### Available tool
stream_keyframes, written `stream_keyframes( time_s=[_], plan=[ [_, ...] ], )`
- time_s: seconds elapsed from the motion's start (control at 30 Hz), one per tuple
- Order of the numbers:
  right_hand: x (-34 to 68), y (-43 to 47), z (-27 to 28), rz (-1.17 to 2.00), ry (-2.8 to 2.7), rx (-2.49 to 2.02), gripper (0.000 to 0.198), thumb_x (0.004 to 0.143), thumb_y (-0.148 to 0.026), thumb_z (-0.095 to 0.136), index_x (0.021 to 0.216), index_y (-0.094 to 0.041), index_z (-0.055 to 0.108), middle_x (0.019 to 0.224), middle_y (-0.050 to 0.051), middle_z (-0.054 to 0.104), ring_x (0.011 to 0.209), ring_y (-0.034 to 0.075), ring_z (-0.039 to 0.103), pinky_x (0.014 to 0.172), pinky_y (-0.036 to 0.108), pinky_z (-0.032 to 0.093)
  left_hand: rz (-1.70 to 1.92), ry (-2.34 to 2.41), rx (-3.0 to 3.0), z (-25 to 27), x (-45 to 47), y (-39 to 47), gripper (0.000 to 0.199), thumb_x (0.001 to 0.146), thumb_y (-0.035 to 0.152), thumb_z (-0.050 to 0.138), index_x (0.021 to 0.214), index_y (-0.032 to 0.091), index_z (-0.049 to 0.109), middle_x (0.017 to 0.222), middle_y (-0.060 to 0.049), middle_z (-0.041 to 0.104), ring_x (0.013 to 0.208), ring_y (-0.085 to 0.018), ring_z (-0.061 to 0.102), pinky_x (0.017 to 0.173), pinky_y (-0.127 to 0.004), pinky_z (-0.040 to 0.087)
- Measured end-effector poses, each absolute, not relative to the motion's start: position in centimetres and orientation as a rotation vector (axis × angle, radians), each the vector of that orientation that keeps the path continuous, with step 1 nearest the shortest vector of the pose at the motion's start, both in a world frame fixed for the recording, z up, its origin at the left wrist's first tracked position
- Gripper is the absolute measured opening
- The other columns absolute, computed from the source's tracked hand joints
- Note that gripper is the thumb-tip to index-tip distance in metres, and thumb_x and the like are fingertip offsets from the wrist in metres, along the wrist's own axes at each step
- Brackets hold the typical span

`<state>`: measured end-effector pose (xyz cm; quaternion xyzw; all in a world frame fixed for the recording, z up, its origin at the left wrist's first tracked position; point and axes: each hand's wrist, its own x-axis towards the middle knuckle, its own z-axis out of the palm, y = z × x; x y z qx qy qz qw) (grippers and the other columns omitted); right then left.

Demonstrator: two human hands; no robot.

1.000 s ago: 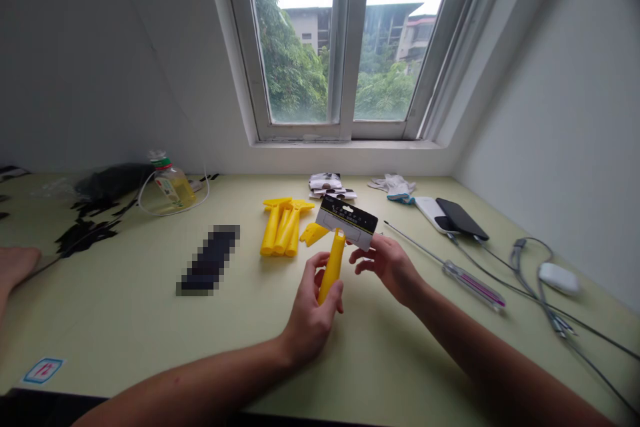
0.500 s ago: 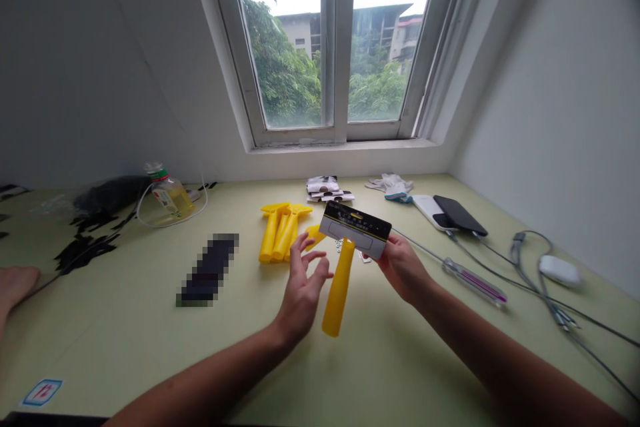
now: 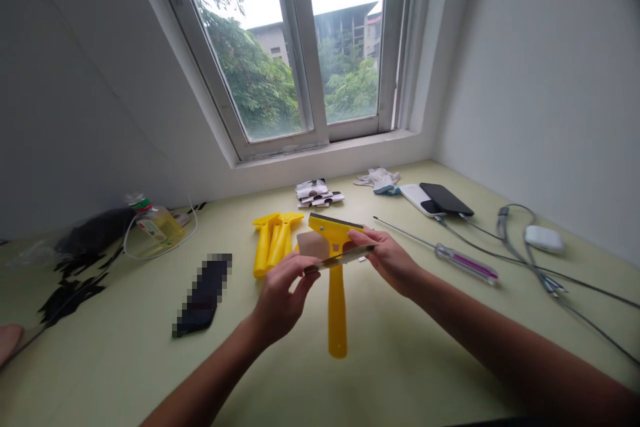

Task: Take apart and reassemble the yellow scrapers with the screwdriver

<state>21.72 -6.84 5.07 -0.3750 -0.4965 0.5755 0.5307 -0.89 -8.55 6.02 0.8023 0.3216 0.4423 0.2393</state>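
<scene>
In front of me a yellow scraper point(image 3: 337, 320) hangs handle down, its dark-edged head tilted slightly. A folded packaging card point(image 3: 353, 256) crosses it just below the head, nearly edge-on, with a plain brown panel point(image 3: 311, 244) showing behind. My right hand point(image 3: 395, 259) is closed at the right side, thumb by the scraper head and fingers on the card. At the card's left end, my left hand point(image 3: 280, 293) pinches the edge between thumb and fingers. Several more yellow scrapers point(image 3: 275, 243) lie on the table just beyond my left hand.
A screwdriver point(image 3: 465, 263) lies right of my hands. Behind are a stack of folded cards point(image 3: 317, 193) and gloves point(image 3: 379, 179). Phone and power bank point(image 3: 445, 199) trail cables point(image 3: 525, 260). To the left are a pixelated dark object point(image 3: 203, 297), a bottle point(image 3: 160, 227) and another person's hand point(image 3: 9, 340).
My left hand has closed on the card's left end. The card has tipped from face-on to nearly edge-on, uncovering the scraper's head. The view has turned slightly.
</scene>
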Motion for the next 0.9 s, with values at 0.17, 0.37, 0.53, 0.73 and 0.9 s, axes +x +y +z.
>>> stream_keyframes(
  time_s=[0.17, 0.37, 0.53, 0.73, 0.9],
  plan=[
    [23.2, -6.7, 6.9, 1.202, -1.179, -0.849, 0.028, 0.081, -0.045, 0.068, 0.097, -0.023, 0.075, 0.119, 0.006, 0.064, 0.104, 0.020, 0.054, 0.082, 0.031, 0.042, 0.850, 0.684, 2.332, 6.2, -0.9, -11.1, 0.017, 0.090, 0.016, 0.055, 0.093, 0.024, 0.070, 0.081, -0.008, 0.069, 0.076, -0.021, 0.060, 0.073, -0.036, 0.050],
    [26.5, -5.6, 8.7, 1.008, -0.702, -0.772, 0.023, 0.075, -0.045, 0.073, 0.087, -0.026, 0.071, 0.094, 0.003, 0.067, 0.084, 0.017, 0.058, 0.068, 0.028, 0.047, 1.264, 0.891, 1.970, 5.8, -4.1, -11.4, 0.021, 0.081, 0.020, 0.068, 0.102, 0.025, 0.068, 0.091, -0.008, 0.069, 0.084, -0.023, 0.066, 0.082, -0.040, 0.056],
    [27.0, -5.0, 7.9, 1.004, -0.661, -0.827, 0.022, 0.073, -0.043, 0.075, 0.083, -0.024, 0.070, 0.085, 0.002, 0.067, 0.075, 0.015, 0.057, 0.061, 0.028, 0.045, 1.659, 1.205, 1.652, 6.8, -8.4, -4.1, 0.057, 0.076, 0.026, 0.072, 0.129, 0.026, 0.051, 0.121, -0.008, 0.057, 0.085, -0.017, 0.068, 0.071, -0.029, 0.059],
    [25.8, -5.1, 6.8, 1.055, -0.772, -0.877, 0.028, 0.072, -0.046, 0.076, 0.083, -0.021, 0.072, 0.085, 0.005, 0.068, 0.074, 0.016, 0.057, 0.061, 0.028, 0.045, 1.631, 1.569, 1.455, 7.0, -10.7, 5.7, 0.048, 0.074, 0.013, 0.068, 0.121, 0.015, 0.058, 0.126, -0.014, 0.057, 0.072, -0.012, 0.068, 0.067, -0.027, 0.059],
    [25.3, -5.3, 6.4, 1.084, -0.826, -0.899, 0.028, 0.071, -0.047, 0.076, 0.080, -0.020, 0.073, 0.080, 0.004, 0.066, 0.073, 0.015, 0.055, 0.061, 0.028, 0.044, 1.361, 1.515, 1.515, 7.7, -5.2, 12.2, 0.033, 0.080, 0.015, 0.063, 0.112, 0.008, 0.063, 0.102, -0.013, 0.068, 0.069, -0.012, 0.068, 0.071, -0.027, 0.057]
  ],
)
